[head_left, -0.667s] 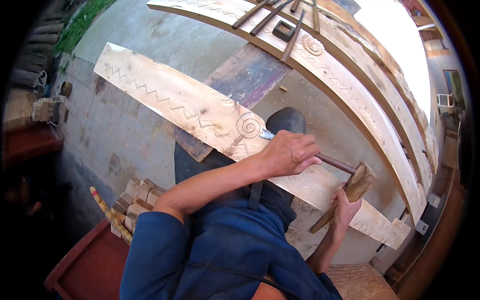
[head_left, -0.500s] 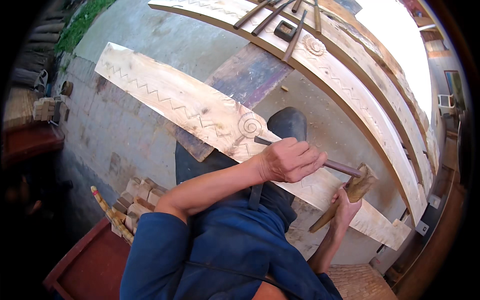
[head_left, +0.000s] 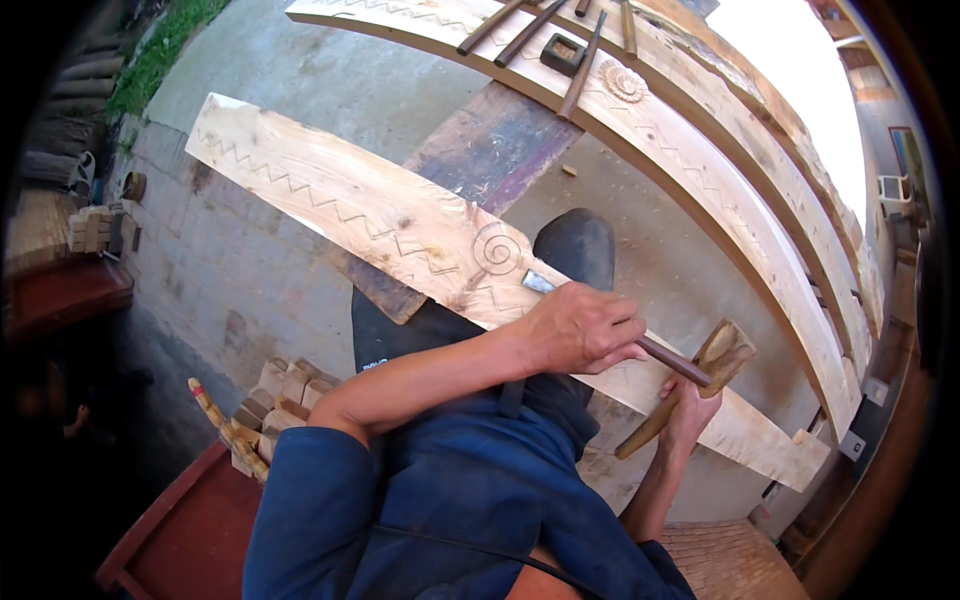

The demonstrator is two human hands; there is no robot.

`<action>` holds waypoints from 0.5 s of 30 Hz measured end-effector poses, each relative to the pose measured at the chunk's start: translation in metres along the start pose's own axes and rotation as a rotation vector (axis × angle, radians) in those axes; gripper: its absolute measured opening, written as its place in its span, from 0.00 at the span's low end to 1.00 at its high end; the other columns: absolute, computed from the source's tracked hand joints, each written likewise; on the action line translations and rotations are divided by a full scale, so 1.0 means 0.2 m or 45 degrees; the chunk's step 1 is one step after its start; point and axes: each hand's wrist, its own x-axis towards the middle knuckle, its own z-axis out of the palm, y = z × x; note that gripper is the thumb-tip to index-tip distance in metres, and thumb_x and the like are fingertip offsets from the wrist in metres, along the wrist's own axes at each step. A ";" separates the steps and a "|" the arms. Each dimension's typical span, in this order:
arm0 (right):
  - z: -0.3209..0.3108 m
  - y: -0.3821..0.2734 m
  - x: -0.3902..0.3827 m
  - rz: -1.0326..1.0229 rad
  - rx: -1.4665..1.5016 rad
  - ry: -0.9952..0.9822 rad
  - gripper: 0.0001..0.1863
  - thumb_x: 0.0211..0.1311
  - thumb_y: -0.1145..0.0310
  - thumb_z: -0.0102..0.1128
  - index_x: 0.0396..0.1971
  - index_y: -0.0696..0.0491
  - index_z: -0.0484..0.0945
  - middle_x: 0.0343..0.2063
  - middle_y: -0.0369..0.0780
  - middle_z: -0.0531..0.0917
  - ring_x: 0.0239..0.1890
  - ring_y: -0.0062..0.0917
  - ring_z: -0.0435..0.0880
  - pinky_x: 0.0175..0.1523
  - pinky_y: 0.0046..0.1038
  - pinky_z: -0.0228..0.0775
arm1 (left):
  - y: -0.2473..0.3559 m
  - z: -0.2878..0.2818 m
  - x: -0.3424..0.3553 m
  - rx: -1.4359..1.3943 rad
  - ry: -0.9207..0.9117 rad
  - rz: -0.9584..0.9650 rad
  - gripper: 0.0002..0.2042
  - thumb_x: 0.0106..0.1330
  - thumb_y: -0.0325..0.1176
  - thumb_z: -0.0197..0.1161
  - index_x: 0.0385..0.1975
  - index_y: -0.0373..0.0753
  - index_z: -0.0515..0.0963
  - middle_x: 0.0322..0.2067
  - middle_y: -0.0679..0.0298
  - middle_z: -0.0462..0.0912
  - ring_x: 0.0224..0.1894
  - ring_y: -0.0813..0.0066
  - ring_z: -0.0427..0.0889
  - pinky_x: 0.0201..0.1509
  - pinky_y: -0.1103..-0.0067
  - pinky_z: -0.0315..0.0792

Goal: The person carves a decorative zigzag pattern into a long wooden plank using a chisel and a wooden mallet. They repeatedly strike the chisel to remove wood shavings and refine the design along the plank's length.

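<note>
My left hand (head_left: 578,328) is closed round a chisel (head_left: 538,282), whose shiny blade points up-left just above a carved spiral's lower right side. The chisel's dark handle slants down-right toward the mallet head. My right hand (head_left: 690,408) grips a wooden mallet (head_left: 726,355), its head up beside the chisel's handle end; whether they touch I cannot tell. Below both hands lies a long pale board (head_left: 345,195) across my lap, bearing a zigzag line of cut grooves and the spiral (head_left: 497,248). My left forearm crosses over part of the board.
A dark plank (head_left: 490,150) runs beneath the board. Beyond stands a curved carved beam (head_left: 690,170) with a rosette, several chisels (head_left: 585,70) and a small dark box (head_left: 563,54) on it. Wood blocks (head_left: 285,390) and a red tray (head_left: 185,520) sit at lower left.
The chisel has turned in my left hand, so its bright flat face now shows, and its tip has shifted slightly right. The mallet has moved only a little.
</note>
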 end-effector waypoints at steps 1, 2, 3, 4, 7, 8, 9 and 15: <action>0.00 0.00 0.00 -0.013 0.003 0.003 0.09 0.68 0.76 0.67 0.44 0.59 0.77 0.29 0.36 0.81 0.25 0.18 0.78 0.30 0.23 0.70 | -0.01 -0.01 -0.01 -0.010 -0.010 -0.003 0.14 0.68 0.46 0.72 0.35 0.43 0.80 0.27 0.66 0.74 0.28 0.67 0.81 0.27 0.69 0.73; 0.01 -0.01 0.00 -0.009 0.024 0.013 0.09 0.69 0.76 0.67 0.44 0.59 0.77 0.30 0.36 0.81 0.25 0.18 0.78 0.30 0.23 0.70 | -0.01 -0.01 -0.01 -0.021 -0.020 -0.006 0.14 0.68 0.46 0.73 0.35 0.43 0.80 0.27 0.66 0.74 0.27 0.67 0.81 0.27 0.69 0.73; 0.02 -0.02 -0.01 -0.004 0.040 0.025 0.09 0.69 0.76 0.67 0.44 0.59 0.77 0.30 0.37 0.81 0.25 0.18 0.78 0.30 0.23 0.71 | -0.02 -0.02 -0.02 -0.023 -0.035 -0.009 0.14 0.68 0.46 0.73 0.34 0.43 0.79 0.27 0.65 0.74 0.27 0.66 0.81 0.27 0.69 0.73; 0.03 -0.02 -0.01 0.001 0.056 0.036 0.09 0.69 0.76 0.67 0.44 0.59 0.77 0.30 0.37 0.81 0.24 0.18 0.78 0.30 0.23 0.71 | -0.02 -0.03 -0.02 -0.025 -0.050 -0.012 0.14 0.67 0.46 0.73 0.33 0.43 0.79 0.27 0.65 0.74 0.27 0.66 0.82 0.27 0.69 0.73; 0.02 -0.01 0.00 0.004 0.040 0.033 0.11 0.69 0.75 0.67 0.46 0.59 0.76 0.31 0.36 0.81 0.25 0.18 0.79 0.30 0.22 0.70 | -0.02 -0.03 -0.03 -0.046 -0.060 -0.023 0.15 0.67 0.46 0.73 0.32 0.43 0.79 0.27 0.64 0.74 0.26 0.64 0.82 0.27 0.68 0.73; 0.01 0.01 0.00 0.010 0.029 0.025 0.11 0.69 0.76 0.67 0.47 0.59 0.76 0.32 0.37 0.81 0.25 0.18 0.79 0.30 0.22 0.71 | -0.02 -0.03 -0.03 -0.056 -0.058 -0.027 0.15 0.67 0.47 0.74 0.32 0.42 0.78 0.27 0.64 0.74 0.26 0.64 0.82 0.27 0.68 0.73; -0.01 0.02 0.00 0.016 0.020 0.019 0.12 0.70 0.76 0.67 0.48 0.58 0.76 0.33 0.37 0.81 0.25 0.18 0.79 0.30 0.22 0.71 | -0.02 -0.03 -0.03 -0.060 -0.059 -0.025 0.15 0.67 0.47 0.74 0.32 0.42 0.78 0.27 0.64 0.74 0.26 0.64 0.82 0.28 0.68 0.73; 0.01 -0.06 -0.08 -0.034 0.229 0.321 0.18 0.72 0.77 0.65 0.58 0.59 0.75 0.36 0.37 0.81 0.27 0.19 0.78 0.30 0.23 0.71 | -0.03 -0.03 -0.04 -0.107 -0.071 -0.023 0.16 0.68 0.47 0.73 0.32 0.42 0.78 0.27 0.63 0.74 0.27 0.63 0.82 0.28 0.67 0.73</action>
